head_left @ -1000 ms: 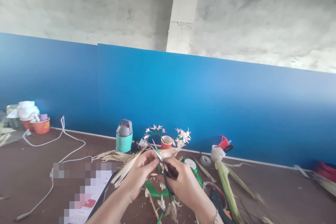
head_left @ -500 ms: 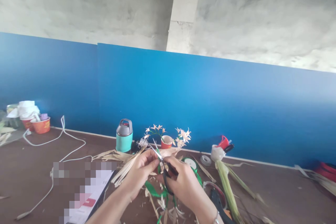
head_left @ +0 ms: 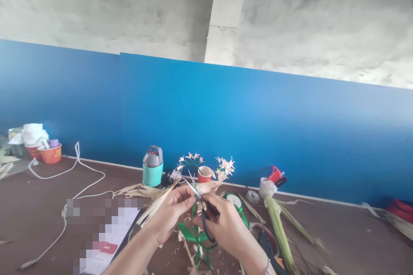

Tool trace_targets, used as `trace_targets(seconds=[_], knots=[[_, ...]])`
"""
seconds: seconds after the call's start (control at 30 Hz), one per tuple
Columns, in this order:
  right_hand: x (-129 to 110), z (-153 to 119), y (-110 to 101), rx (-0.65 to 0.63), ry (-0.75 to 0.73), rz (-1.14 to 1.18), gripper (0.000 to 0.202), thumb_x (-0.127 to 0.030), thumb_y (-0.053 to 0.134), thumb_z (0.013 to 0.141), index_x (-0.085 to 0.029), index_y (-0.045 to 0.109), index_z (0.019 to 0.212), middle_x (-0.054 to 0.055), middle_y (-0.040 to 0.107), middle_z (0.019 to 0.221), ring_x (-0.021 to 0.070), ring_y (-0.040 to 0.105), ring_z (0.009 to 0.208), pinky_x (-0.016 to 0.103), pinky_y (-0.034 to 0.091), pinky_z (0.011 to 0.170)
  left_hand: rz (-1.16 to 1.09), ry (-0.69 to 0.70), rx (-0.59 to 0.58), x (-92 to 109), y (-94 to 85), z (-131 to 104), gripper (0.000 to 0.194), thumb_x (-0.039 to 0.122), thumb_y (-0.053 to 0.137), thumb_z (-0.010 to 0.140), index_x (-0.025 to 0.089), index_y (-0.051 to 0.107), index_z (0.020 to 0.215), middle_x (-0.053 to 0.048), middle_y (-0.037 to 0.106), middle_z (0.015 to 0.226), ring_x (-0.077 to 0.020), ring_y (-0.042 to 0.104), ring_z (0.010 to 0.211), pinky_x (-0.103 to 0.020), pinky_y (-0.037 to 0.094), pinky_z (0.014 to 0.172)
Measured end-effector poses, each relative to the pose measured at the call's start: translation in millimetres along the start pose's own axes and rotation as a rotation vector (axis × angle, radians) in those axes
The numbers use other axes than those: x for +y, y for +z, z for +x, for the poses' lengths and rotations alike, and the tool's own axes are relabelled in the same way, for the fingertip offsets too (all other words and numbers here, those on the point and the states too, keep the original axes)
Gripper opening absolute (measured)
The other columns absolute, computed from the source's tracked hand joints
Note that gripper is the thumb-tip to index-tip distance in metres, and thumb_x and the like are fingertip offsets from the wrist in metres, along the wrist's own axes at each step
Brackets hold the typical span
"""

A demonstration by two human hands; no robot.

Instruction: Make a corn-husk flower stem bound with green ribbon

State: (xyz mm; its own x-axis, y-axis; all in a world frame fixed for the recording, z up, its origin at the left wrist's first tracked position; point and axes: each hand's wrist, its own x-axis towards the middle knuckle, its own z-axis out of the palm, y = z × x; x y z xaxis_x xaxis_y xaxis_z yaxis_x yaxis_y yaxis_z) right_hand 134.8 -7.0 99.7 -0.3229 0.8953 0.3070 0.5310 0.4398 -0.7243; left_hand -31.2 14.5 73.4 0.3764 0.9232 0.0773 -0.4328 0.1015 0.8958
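Scissors (head_left: pixel 198 195), blades parted, are gripped by the right hand (head_left: pixel 224 217) over the table (head_left: pixel 342 236), beside the green stem (head_left: pixel 194 210) the left hand (head_left: pixel 174 210) seems to pinch; green leaves (head_left: pixel 187 232) have swung into fuller view, suggesting it is being turned.

The left hand (head_left: pixel 174 210) and its forearm (head_left: pixel 137 247) are bare. Above the right hand (head_left: pixel 227 221), a thin, silvery bracelet (head_left: pixel 267 267) rings the otherwise bare arm (head_left: pixel 250 249), its detail blurred.
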Motion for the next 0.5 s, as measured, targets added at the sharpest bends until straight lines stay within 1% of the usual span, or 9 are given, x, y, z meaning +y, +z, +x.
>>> trace_targets(seconds=[0.13,0.23,0.33,0.43,0.5], knots=[[2.6,-0.2,1.7,0.001,0.008,-0.003,0.019,-0.023,0.062,0.071,-0.021,0.064,0.091,-0.003,0.058,0.067,0.0123,0.042,0.057,0.022,0.033,0.053,-0.036,-0.008,-0.005,2.1,1.8,-0.2,0.024,0.033,0.075,0.069,0.017,0.058,0.074,0.002,0.056,0.065,-0.0101,0.051,0.059,-0.022,0.045,0.055],[3.5,0.4,3.0,0.005,-0.005,-0.012,0.016,-0.023,0.060,0.073,-0.020,0.063,0.089,-0.002,0.061,0.071,0.0127,0.045,0.058,0.022,0.035,0.055,-0.045,-0.006,-0.004,1.7,1.6,0.5,0.025,0.034,0.075,0.069,0.016,0.057,0.072,0.003,0.053,0.063,-0.0086,0.047,0.056,-0.020,0.043,0.052],[3.3,1.2,3.5,0.009,-0.021,-0.025,0.018,-0.022,0.059,0.073,-0.020,0.063,0.091,0.000,0.063,0.073,0.0139,0.050,0.062,0.023,0.037,0.057,-0.039,-0.003,0.008,-1.1,-0.5,2.1,0.026,0.035,0.075,0.069,0.017,0.056,0.071,0.004,0.050,0.061,-0.0078,0.043,0.054,-0.020,0.041,0.051],[2.0,1.2,4.0,0.019,-0.018,-0.045,0.019,-0.022,0.060,0.072,-0.020,0.063,0.091,0.000,0.064,0.074,0.0145,0.051,0.063,0.023,0.038,0.059,0.011,0.012,0.025,-4.0,-3.0,3.4,0.026,0.037,0.073,0.070,0.017,0.055,0.071,0.004,0.047,0.061,-0.0081,0.041,0.054,-0.020,0.040,0.050],[0.9,1.0,4.8,0.027,-0.008,-0.053,0.019,-0.021,0.060,0.072,-0.021,0.063,0.091,-0.001,0.063,0.073,0.0140,0.050,0.061,0.023,0.038,0.059,0.072,0.025,0.032,-4.4,-3.8,3.5,0.026,0.038,0.070,0.073,0.017,0.056,0.073,0.004,0.048,0.062,-0.0090,0.042,0.056,-0.021,0.040,0.051]])
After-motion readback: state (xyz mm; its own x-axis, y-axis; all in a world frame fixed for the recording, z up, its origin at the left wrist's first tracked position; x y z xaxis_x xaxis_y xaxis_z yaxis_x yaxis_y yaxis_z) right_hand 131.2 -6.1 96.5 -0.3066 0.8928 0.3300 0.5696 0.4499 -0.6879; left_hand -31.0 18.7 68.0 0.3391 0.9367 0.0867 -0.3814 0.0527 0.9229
